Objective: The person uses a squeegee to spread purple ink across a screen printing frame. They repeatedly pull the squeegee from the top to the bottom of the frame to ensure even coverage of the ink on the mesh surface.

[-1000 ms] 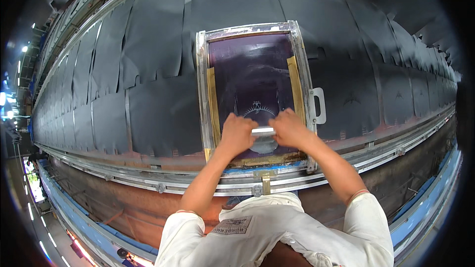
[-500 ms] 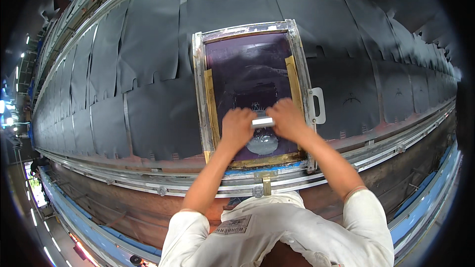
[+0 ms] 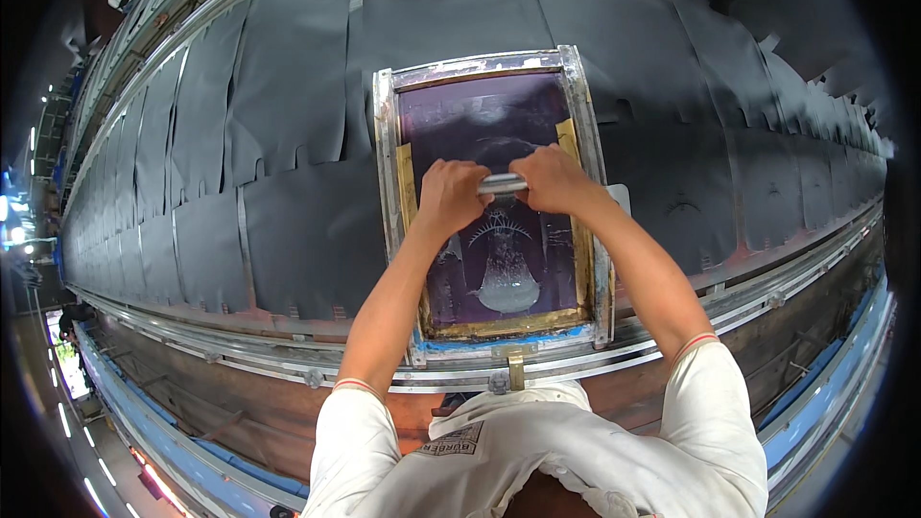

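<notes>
A screen-printing frame [image 3: 386, 134] with metal rails and dark purple mesh [image 3: 470, 115] lies on the dark sheets in front of me. My left hand [image 3: 454, 198] and my right hand [image 3: 554, 181] are closed round the two ends of a squeegee [image 3: 502, 183], which lies crosswise over the middle of the mesh. Only its pale bar shows between my fists; its blade is hidden. On my side of it, a curved, fringed pattern shows in the mesh, and a pale, wet patch of ink [image 3: 507, 290] spreads near the frame's close end. Yellowish tape [image 3: 404, 173] edges the mesh.
Dark sheets [image 3: 307, 86] in rows cover the long table. A metal rail [image 3: 278, 364] runs along its near edge, and a brass-coloured bracket [image 3: 516, 369] sits at the frame's close end. My right forearm partly covers a white handle [image 3: 622, 197] on the frame's right side.
Both hands have moved away from me over the mesh, taking the squeegee along. More of the fringed pattern and the ink patch now shows behind it. My arms are stretched farther out.
</notes>
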The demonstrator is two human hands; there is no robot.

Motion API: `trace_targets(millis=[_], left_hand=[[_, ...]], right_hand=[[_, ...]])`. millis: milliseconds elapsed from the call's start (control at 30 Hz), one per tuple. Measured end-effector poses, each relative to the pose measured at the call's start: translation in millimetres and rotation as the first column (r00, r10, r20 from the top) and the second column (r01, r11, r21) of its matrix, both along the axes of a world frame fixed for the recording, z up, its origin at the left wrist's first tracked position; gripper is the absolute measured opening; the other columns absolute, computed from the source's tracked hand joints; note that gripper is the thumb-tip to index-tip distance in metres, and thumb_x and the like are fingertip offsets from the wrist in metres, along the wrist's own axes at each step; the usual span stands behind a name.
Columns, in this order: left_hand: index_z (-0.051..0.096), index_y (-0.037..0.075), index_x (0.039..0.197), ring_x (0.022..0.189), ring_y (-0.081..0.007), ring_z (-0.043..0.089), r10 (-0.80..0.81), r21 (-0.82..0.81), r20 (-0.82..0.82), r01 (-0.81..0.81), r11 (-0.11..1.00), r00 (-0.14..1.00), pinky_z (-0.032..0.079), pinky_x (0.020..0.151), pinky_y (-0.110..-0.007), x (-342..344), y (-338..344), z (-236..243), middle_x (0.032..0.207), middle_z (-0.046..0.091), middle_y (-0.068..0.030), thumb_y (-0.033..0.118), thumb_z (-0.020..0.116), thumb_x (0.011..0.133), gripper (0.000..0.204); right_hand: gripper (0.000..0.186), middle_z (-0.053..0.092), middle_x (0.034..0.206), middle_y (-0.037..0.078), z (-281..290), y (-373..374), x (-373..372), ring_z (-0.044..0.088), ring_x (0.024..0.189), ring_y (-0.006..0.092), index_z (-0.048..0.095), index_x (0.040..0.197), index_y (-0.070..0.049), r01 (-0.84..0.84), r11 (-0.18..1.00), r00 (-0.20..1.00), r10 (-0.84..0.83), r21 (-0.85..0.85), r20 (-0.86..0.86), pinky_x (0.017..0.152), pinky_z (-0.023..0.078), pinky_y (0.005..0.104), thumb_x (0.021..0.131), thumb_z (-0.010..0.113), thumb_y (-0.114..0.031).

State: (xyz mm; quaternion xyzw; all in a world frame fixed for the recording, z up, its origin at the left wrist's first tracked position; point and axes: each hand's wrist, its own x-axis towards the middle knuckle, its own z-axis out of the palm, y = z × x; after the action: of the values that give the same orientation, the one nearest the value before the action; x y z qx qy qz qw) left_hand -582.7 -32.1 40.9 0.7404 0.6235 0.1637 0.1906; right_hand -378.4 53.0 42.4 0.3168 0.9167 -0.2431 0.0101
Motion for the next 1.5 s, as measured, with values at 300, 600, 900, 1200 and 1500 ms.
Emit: trace_targets(millis=[300, 600, 900, 1200, 1500], left_hand=[[0.076, 0.012, 0.086, 0.081, -0.0332, 0.069, 0.018, -0.051, 0.047, -0.015, 0.999, 0.999, 0.052, 0.081, -0.047, 3, 6, -13, 0.081, 0.072, -0.0079, 0.023, 0.086, 0.073, 0.020], [0.075, 0.014, 0.084, 0.080, -0.0319, 0.069, -0.045, -0.038, 0.091, 0.049, 0.998, 0.995, 0.049, 0.075, -0.046, 58, -175, 7, 0.079, 0.071, -0.0078, 0.020, 0.082, 0.070, 0.017], [0.078, 0.013, 0.090, 0.084, -0.0359, 0.069, -0.008, 0.053, -0.003, 0.008, 0.999, 1.000, 0.053, 0.082, -0.048, 42, -60, 45, 0.087, 0.073, -0.0101, 0.020, 0.084, 0.072, 0.020], [0.075, 0.013, 0.113, 0.099, -0.0297, 0.067, 0.030, 0.163, 0.118, -0.049, 0.985, 0.993, 0.049, 0.082, -0.043, 92, -192, 42, 0.116, 0.074, -0.0068, -0.002, 0.073, 0.067, 0.049], [0.073, 0.012, 0.118, 0.103, -0.0234, 0.063, 0.079, 0.157, -0.031, -0.074, 0.985, 0.996, 0.047, 0.085, -0.041, 253, -324, 54, 0.115, 0.072, -0.0020, 0.007, 0.081, 0.063, 0.056]], right_hand=[[0.016, 0.074, 0.088, 0.016, -3, 0, -1, 0.071, 0.092, 0.0394, 0.071, 0.089, -0.009, 0.047, 0.993, 0.997, -0.040, -0.106, 0.061, 0.084, 0.054, 0.0503, 0.077, 0.078, -0.016], [0.035, 0.073, 0.098, 0.015, 34, -179, 67, 0.067, 0.098, 0.0356, 0.071, 0.108, -0.008, -0.009, 0.969, 0.999, 0.022, -0.246, 0.050, 0.085, 0.049, 0.0480, 0.082, 0.080, -0.029], [0.033, 0.072, 0.106, 0.020, -1, -87, 158, 0.068, 0.098, 0.0413, 0.063, 0.121, -0.006, 0.885, 0.452, 0.424, -0.880, -0.108, -0.213, 0.086, 0.053, 0.0480, 0.101, 0.063, -0.034], [0.026, 0.071, 0.091, 0.020, 19, -92, 170, 0.073, 0.087, 0.0354, 0.068, 0.101, -0.002, 0.831, 0.476, 0.383, -0.865, -0.288, -0.323, 0.077, 0.053, 0.0404, 0.100, 0.066, -0.028], [0.024, 0.060, 0.075, 0.009, 10, -209, 312, 0.055, 0.069, 0.0181, 0.062, 0.093, -0.003, 0.780, 0.443, 0.286, -0.880, -0.441, -0.378, 0.069, 0.045, 0.0359, 0.103, 0.063, -0.025]])
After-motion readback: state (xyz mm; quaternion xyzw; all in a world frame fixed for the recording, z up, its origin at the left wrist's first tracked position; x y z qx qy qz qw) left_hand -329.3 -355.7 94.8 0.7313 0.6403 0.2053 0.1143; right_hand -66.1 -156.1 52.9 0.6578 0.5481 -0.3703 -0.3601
